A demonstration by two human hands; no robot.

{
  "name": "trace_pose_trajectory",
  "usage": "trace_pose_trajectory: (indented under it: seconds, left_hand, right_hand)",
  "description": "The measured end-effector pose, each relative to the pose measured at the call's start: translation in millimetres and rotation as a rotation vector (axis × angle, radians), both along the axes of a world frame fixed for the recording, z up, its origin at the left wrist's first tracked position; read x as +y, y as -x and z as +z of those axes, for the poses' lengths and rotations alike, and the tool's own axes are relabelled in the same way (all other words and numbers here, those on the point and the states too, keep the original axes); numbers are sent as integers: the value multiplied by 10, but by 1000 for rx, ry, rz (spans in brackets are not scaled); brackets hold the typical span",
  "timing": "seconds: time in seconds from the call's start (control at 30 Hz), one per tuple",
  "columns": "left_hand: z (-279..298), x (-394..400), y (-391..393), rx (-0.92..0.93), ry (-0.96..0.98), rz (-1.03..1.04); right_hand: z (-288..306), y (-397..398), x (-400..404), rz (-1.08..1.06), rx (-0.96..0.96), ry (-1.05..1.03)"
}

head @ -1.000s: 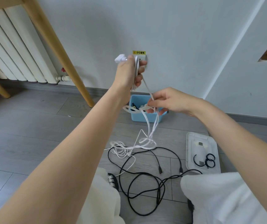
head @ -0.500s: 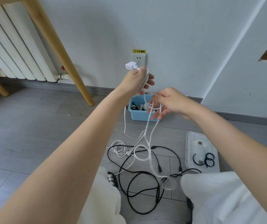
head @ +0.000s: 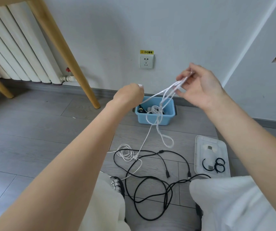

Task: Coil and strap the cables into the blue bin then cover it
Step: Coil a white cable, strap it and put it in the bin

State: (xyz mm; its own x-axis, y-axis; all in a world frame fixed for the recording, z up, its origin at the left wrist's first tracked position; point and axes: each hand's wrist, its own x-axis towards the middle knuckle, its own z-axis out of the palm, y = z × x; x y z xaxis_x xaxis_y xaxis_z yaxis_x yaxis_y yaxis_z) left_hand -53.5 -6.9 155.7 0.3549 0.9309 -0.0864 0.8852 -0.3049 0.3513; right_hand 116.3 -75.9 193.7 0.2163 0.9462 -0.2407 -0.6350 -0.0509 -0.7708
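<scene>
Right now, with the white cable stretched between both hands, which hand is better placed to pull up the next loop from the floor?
Right. The right hand pinches the gathered strands of the white cable, whose slack hangs below it; the left hand grips the plug end as anchor.

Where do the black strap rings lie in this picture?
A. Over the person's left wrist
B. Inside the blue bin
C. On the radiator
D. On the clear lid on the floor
D: the black strap rings lie on the clear lid, which sits flat on the floor to the right of the blue bin.
</scene>
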Motion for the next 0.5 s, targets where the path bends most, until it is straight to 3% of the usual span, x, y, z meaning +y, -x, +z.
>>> trace_pose_trajectory:
  seconds: [0.07, 0.17, 0.23, 0.4, 0.47, 0.5]
  left_hand:
    - [-4, 8, 20, 31, -3, 11]
    - [-8, 5, 78, 85, -28, 38]
    - [17, 2, 127, 79, -92, 108]
    - [60, 48, 222, -34, -183, 280]
    - [91, -6, 193, -149, -171, 288]
    - [101, -16, 159, -282, -117, 300]
  right_hand:
    - [68, -64, 0, -20, 64, -35]
    - [94, -117, -41, 47, -373, -25]
    - [105, -146, -78, 108, -553, -46]
    - [197, -211, -156, 111, -450, -164]
    - [222, -147, -194, 154, -548, -217]
    - [207, -109, -204, 207, -698, -225]
